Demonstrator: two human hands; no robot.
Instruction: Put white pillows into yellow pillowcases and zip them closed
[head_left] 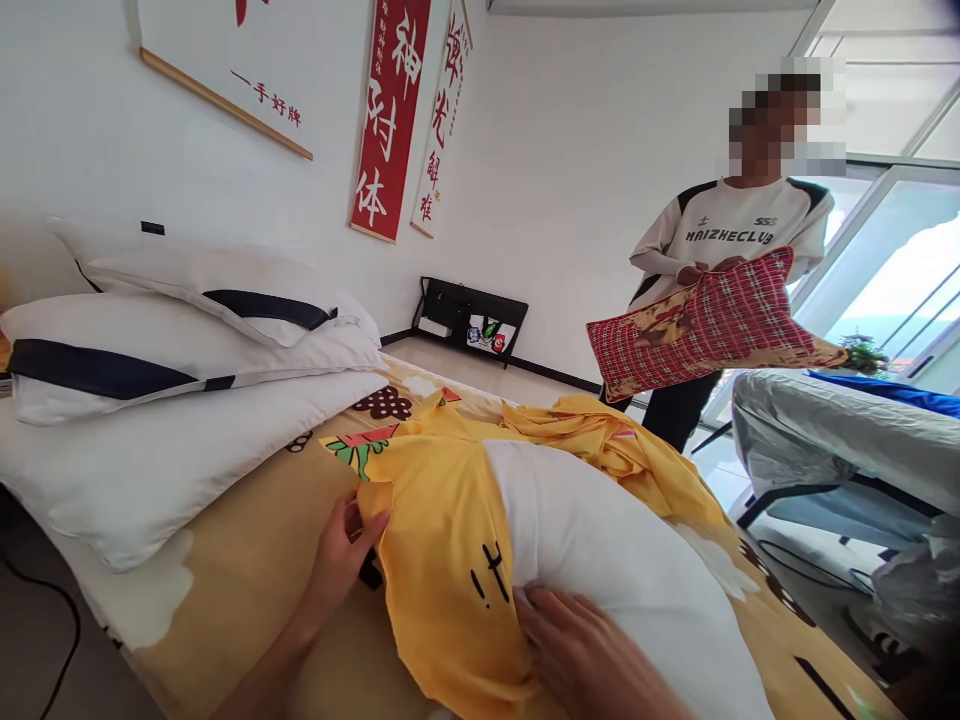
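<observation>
A white pillow (pixel 600 560) lies on the bed, partly inside a yellow printed pillowcase (pixel 442 560). My left hand (pixel 341 555) pinches the case's open edge at its left corner. My right hand (pixel 592 655) rests flat where the case's yellow edge meets the white pillow, fingers spread on it. The rest of the yellow cloth is bunched up behind the pillow.
A stack of white pillows with dark stripes (pixel 187 340) fills the bed's left end. A person in a white sweatshirt (pixel 735 235) stands beyond the bed holding a red checked pillow (pixel 705 325). A grey covered table (pixel 840 430) stands at right. Red banners (pixel 390 120) hang on the wall.
</observation>
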